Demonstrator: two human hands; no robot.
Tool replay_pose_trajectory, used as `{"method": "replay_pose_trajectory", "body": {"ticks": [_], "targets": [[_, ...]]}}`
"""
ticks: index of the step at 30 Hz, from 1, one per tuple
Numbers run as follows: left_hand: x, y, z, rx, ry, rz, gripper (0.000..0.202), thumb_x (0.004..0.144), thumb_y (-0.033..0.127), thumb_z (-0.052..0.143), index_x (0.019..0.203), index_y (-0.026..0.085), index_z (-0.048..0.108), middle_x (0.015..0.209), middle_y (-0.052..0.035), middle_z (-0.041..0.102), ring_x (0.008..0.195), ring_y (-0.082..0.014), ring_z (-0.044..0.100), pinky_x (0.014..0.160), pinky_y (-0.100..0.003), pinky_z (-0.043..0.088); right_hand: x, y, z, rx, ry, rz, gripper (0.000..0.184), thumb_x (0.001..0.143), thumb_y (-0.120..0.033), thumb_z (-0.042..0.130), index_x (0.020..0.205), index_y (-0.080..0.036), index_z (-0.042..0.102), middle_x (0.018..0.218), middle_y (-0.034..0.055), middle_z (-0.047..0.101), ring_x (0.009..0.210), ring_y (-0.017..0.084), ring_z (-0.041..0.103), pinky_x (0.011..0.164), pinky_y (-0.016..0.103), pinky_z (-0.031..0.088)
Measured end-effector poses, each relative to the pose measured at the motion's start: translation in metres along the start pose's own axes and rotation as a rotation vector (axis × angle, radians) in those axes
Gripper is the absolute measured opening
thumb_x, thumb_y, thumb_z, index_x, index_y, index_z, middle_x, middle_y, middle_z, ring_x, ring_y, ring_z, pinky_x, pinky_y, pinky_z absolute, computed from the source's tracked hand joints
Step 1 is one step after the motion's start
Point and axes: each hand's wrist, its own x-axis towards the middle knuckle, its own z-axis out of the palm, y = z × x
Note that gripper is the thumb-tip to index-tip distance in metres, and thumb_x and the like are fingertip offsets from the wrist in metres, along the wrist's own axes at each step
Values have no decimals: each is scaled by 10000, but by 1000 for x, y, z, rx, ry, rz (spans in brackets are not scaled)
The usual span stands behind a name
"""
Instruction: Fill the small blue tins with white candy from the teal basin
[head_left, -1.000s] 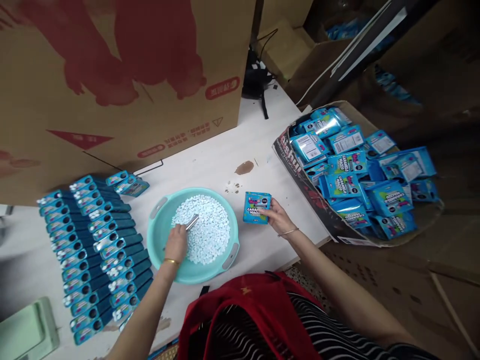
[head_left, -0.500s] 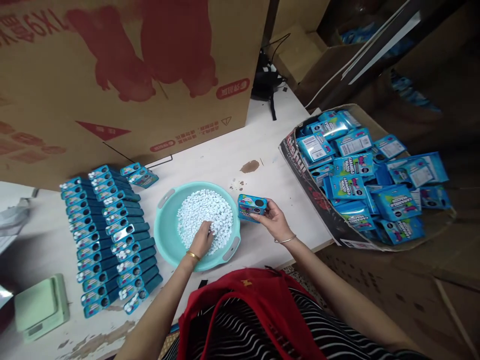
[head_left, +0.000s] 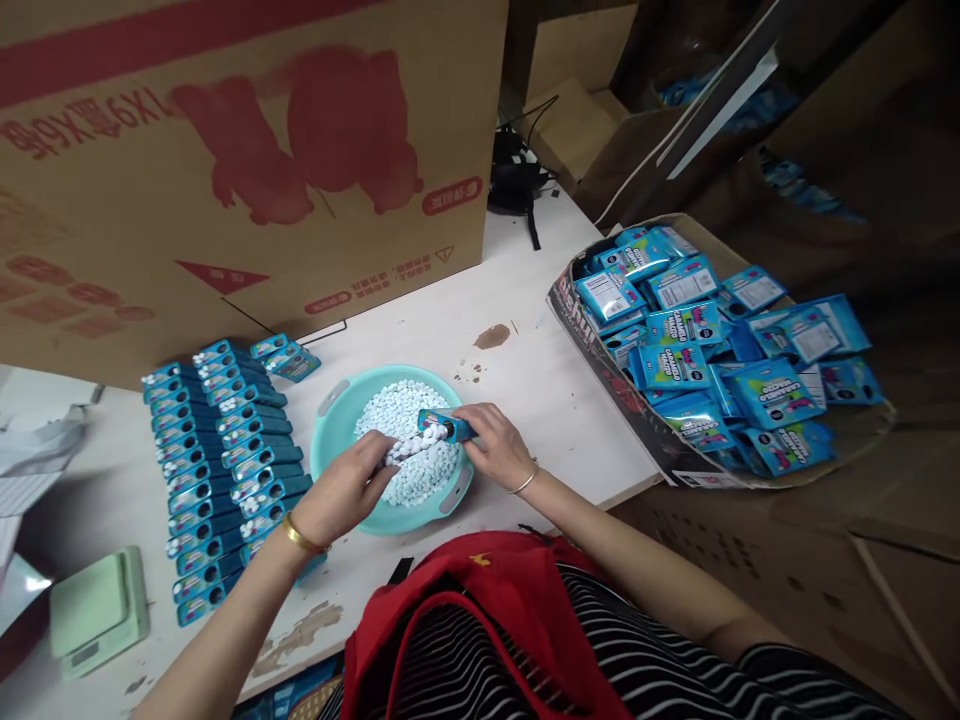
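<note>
A teal basin [head_left: 330, 425] on the white table [head_left: 540, 400] holds a heap of small white tablets [head_left: 397, 410]. My right hand [head_left: 499, 447] is closed round a small blue box [head_left: 448, 427], held on its side over the basin. My left hand [head_left: 346, 490] grips a metal scoop [head_left: 409, 447] heaped with tablets, its tip touching the box's open end.
Rows of filled blue boxes [head_left: 221, 450] lie left of the basin. A cardboard tray [head_left: 600, 345] of flat blue boxes sits at right. A large brown carton [head_left: 225, 170] stands behind. A green scale [head_left: 94, 605] rests at the near left.
My right hand brought the blue box from beside the basin to over it and turned it on its side. My left hand lifted the scoop of tablets from the heap to the box.
</note>
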Motion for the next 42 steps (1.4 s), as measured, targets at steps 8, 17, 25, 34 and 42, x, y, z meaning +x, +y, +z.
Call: {"method": "replay_pose_trajectory", "body": {"ticks": [8, 17, 25, 34, 42], "targets": [[11, 37, -22, 401, -222, -179, 260, 885, 139, 415, 1131, 129, 499, 1002, -111, 598, 871, -237, 610, 715, -363, 497, -3, -6, 17, -17, -45, -47, 457, 754, -43, 474, 1185, -187, 527, 1102, 107, 617, 1061, 263, 536, 901, 464, 510], [10, 54, -25, 600, -202, -99, 268, 901, 91, 341, 998, 161, 580, 926, -92, 593, 839, -240, 589, 708, -365, 495, -6, -2, 26, 21, -41, -28, 439, 764, -48, 481, 1180, -179, 529, 1113, 110, 627, 1061, 261, 545, 920, 457, 500], [-22, -88, 60, 158, -268, -391, 195, 804, 93, 400, 906, 157, 553, 928, -126, 619, 797, -225, 609, 740, -373, 485, -9, 15, 10, 69, 21, 128, 388, 804, -131, 516, 1182, -219, 536, 1122, 89, 620, 1048, 254, 556, 914, 444, 489], [21, -77, 174, -44, -123, -327, 217, 850, 104, 383, 1033, 158, 487, 1030, -126, 590, 929, -217, 601, 849, -393, 491, -8, 21, 3, 108, 99, 210, 336, 830, -207, 549, 1164, -238, 529, 1078, 79, 628, 1000, 245, 583, 880, 425, 496], [32, -70, 156, -182, 21, -249, 250, 919, 227, 395, 1157, 150, 417, 1118, -137, 545, 1035, -222, 570, 924, -397, 471, -11, 25, -6, 103, 131, 257, 309, 835, -230, 564, 1142, -222, 534, 1050, 77, 632, 969, 227, 589, 849, 388, 501]]}}
